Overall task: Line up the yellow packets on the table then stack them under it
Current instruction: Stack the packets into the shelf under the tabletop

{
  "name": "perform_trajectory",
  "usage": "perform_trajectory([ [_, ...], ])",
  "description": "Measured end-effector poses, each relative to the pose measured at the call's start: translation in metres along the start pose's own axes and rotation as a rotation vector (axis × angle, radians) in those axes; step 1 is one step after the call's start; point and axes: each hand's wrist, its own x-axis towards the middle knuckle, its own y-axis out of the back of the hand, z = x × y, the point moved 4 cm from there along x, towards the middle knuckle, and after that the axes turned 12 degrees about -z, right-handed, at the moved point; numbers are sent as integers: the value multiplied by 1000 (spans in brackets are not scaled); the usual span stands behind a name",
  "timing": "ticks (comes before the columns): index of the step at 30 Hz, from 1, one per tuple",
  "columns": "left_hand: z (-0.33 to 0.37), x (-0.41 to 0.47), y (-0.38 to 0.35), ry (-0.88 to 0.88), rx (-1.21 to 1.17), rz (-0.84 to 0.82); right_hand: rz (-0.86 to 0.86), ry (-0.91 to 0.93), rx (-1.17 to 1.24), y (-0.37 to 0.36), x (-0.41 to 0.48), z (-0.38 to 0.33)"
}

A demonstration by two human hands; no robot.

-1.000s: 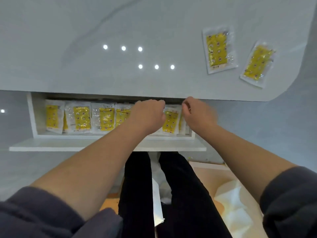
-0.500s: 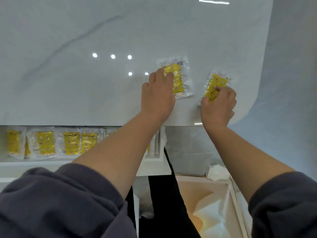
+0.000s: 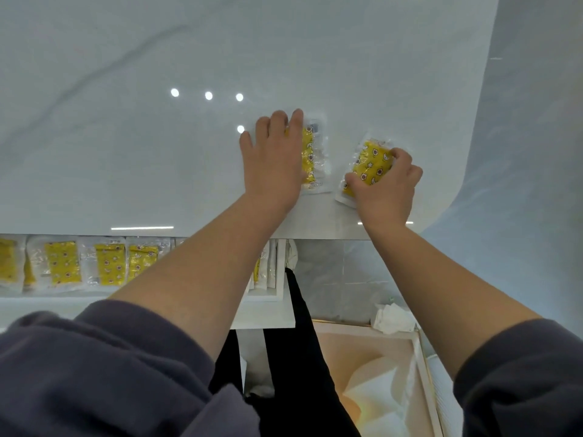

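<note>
White tabletop lay below; left hand, fingers straight, pressed one packet; right hand, fingers curled, pinched a second packet (light, crinkly, likely slippery; grip the edges).

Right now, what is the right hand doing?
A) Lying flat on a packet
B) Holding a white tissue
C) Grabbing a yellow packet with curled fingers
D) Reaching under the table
C: the right hand curls its fingers round the tilted yellow packet on the table, while the left hand lies flat on the other packet.
</note>
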Motion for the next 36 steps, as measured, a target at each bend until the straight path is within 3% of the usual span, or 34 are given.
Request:
perform_trajectory([
  [12, -7, -5, 0, 8, -26, -264, -281, 189, -250, 12, 12, -14],
  [17, -10, -4, 2, -18, -10, -261, -149, 216, -690, 18, 16, -28],
  [20, -10, -6, 3, -38, -43, -268, -122, 245, -799, 19, 16, -35],
  [24, -10, -12, 2, -95, -79, -288, -349, 224, -689, 11, 11, -35],
  [29, -22, -30, 1, -188, -164, -354, -534, 392, -601, -7, -6, -37],
  [36, -78, -82, -25, -360, -164, -636, -862, 531, -592, -49, -67, -41],
])
